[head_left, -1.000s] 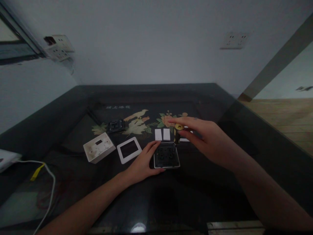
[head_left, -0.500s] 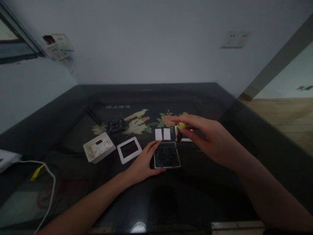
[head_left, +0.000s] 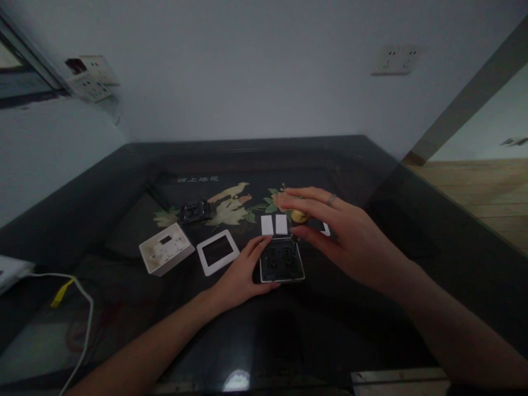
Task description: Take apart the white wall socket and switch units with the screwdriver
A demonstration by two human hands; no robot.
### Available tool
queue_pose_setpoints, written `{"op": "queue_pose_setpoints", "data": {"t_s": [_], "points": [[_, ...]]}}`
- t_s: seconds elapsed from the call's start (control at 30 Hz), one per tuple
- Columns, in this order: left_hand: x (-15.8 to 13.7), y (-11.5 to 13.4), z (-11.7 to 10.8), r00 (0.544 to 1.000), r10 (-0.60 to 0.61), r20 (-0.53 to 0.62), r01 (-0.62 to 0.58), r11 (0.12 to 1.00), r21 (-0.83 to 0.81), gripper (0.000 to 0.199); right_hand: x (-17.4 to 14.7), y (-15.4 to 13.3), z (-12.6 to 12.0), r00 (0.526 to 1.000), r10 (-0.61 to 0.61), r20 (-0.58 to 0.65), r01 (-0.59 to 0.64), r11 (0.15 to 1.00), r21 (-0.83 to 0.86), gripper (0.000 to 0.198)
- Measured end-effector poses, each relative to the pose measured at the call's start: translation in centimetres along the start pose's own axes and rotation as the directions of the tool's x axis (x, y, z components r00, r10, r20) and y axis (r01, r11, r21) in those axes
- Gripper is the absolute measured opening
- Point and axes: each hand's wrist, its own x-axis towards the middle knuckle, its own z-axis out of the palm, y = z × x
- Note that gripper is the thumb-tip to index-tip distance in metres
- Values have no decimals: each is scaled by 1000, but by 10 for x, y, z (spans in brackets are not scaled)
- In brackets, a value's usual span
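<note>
My left hand (head_left: 241, 272) grips the left side of a white wall-switch box, its thumb and fingers at the near and far edges. A black switch module (head_left: 282, 264) fills the top of that box. My right hand (head_left: 350, 234) is closed on the yellow end of a screwdriver (head_left: 300, 216), held upright over the module's upper right corner. The screwdriver's shaft is dark, and whether its tip sits in a screw cannot be made out. Just beyond the box lie two small white plates (head_left: 267, 225). A white frame (head_left: 206, 263) rests left of my left hand.
Farther left are an open white box (head_left: 159, 250) and another black module (head_left: 194, 211). Behind my right hand, a second white frame (head_left: 326, 229) is mostly hidden. A white cable (head_left: 89, 313) runs along the left of the dark glossy table (head_left: 330, 330). Wall sockets (head_left: 396, 59) are beyond.
My right hand has shifted slightly left with the screwdriver, and its fingers have turned around the handle end. The left hand and the box hold still.
</note>
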Motion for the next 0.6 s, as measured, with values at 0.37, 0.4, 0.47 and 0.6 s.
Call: {"op": "queue_pose_setpoints", "data": {"t_s": [0.37, 0.4, 0.47, 0.6], "points": [[0, 3, -1, 1000, -16, -3, 16, 1000, -15, 90, 0, 1, -2, 999, 10, -39, -11, 1000, -23, 36], [0, 3, -1, 1000, -13, -5, 13, 1000, -16, 90, 0, 1, -3, 1000, 11, -12, -11, 1000, 10, 39], [0, 1, 0, 1000, -2, -10, 2, 1000, -15, 90, -1, 1, -2, 1000, 4, 3, -4, 999, 42, 36], [0, -1, 1, 1000, 7, -5, -7, 1000, -6, 91, 1, 2, 10, 989, -11, -146, -1, 997, -80, 21]]}}
